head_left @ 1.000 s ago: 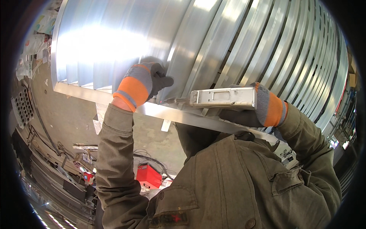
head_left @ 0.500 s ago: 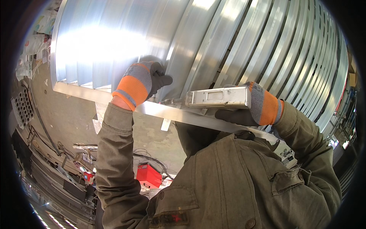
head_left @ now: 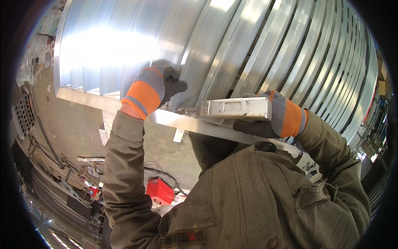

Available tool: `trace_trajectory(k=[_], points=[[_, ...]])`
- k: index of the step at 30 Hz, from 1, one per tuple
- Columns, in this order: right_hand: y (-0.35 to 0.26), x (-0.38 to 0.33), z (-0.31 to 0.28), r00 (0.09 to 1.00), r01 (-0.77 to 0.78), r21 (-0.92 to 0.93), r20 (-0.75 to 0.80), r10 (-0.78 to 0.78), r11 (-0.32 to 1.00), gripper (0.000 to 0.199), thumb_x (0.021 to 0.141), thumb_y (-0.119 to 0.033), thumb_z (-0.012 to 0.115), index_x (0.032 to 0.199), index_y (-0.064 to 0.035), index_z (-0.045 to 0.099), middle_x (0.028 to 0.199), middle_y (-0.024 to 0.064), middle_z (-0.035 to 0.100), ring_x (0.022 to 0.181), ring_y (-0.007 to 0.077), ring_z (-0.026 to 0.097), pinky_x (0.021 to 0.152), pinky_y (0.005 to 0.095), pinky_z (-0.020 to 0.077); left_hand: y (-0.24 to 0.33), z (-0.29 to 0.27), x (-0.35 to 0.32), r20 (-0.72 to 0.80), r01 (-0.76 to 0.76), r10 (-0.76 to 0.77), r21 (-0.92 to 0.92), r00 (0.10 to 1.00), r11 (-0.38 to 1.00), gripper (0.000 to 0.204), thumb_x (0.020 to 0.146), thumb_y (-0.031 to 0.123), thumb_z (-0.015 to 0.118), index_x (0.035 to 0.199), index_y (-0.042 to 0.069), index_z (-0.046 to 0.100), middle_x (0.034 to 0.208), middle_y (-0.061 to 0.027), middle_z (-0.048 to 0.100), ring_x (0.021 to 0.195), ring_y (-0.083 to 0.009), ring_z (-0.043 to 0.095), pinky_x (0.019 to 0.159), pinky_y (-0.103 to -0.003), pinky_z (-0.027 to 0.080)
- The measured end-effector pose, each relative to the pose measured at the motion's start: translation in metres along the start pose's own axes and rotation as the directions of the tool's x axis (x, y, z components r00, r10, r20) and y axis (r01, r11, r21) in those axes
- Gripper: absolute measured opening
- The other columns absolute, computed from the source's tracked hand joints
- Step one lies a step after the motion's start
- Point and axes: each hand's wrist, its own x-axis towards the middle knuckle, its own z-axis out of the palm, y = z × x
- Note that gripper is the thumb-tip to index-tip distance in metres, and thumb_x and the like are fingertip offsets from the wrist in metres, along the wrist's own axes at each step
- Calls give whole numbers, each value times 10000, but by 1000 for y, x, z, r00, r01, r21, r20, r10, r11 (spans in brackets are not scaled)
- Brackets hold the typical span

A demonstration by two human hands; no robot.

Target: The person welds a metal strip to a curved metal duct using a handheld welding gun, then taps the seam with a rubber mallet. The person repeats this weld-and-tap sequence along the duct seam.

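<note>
While your left hand (head_left: 159,85) presses flat against the ribbed metal sheets (head_left: 257,54) at centre left of the frame, its gloved fingers spread and curled lightly over a rib rather than closed around anything, your right hand (head_left: 273,118) at centre right is wrapped from below around a silver box-shaped tool (head_left: 236,108), fingers closed on its body. The tool lies nearly level, its narrow tip (head_left: 186,111) pointing toward the left of the frame and meeting the sheets just beside your left hand, right above the flat metal bar (head_left: 174,120) that runs aslant from the upper left toward the lower right. The tool sits just above that bar, close to touching it; whether it rests on it you cannot tell here. Both gloves are grey with orange cuffs, and your olive jacket sleeves (head_left: 124,166) rise from the lower edge. In the lower left, well apart from your hands, a red box (head_left: 159,190) sits on the floor (head_left: 78,128) among dark cables (head_left: 161,172).
</note>
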Motion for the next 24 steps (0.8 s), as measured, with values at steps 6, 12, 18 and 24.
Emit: trace_trajectory(k=[6, 12, 18, 24], points=[[19, 6, 19, 932, 272, -155, -203, -300, 950, 431, 1003, -122, 804, 1407, -14, 703, 1347, 162, 742, 1138, 276, 772, 943, 358, 636, -3, -5, 2, -160, -457, 536, 361, 829, 813, 366, 948, 394, 758, 1004, 32, 754, 860, -116, 710, 735, -239, 666, 676, -410, 538], [-15, 7, -4, 991, 129, -43, -21, -130, 991, 420, 1003, -111, 800, 1394, 12, 709, 1280, 176, 764, 1141, 289, 774, 961, 383, 631, 15, -6, 5, 33, 80, -85, 142, 996, 987, 464, 919, 457, 721, 1039, 9, 735, 854, -127, 705, 717, -255, 665, 660, -437, 533], [-23, 14, -4, 999, 32, 50, -6, -31, 998, 389, 1006, -81, 800, 1371, 20, 715, 1268, 151, 753, 1130, 258, 768, 972, 379, 624, 18, -10, 4, 101, 116, -128, 116, 987, 986, 462, 941, 450, 726, 1090, 13, 722, 846, -117, 687, 730, -252, 669, 672, -445, 540], [-15, 11, -4, 999, 41, 110, -25, -39, 993, 416, 1029, -249, 793, 1386, -50, 717, 1241, 126, 776, 1107, 259, 776, 970, 372, 619, 19, -8, 4, 107, 133, -138, 48, 985, 990, 422, 935, 415, 752, 1044, 9, 719, 808, -106, 667, 689, -243, 651, 647, -444, 529]])
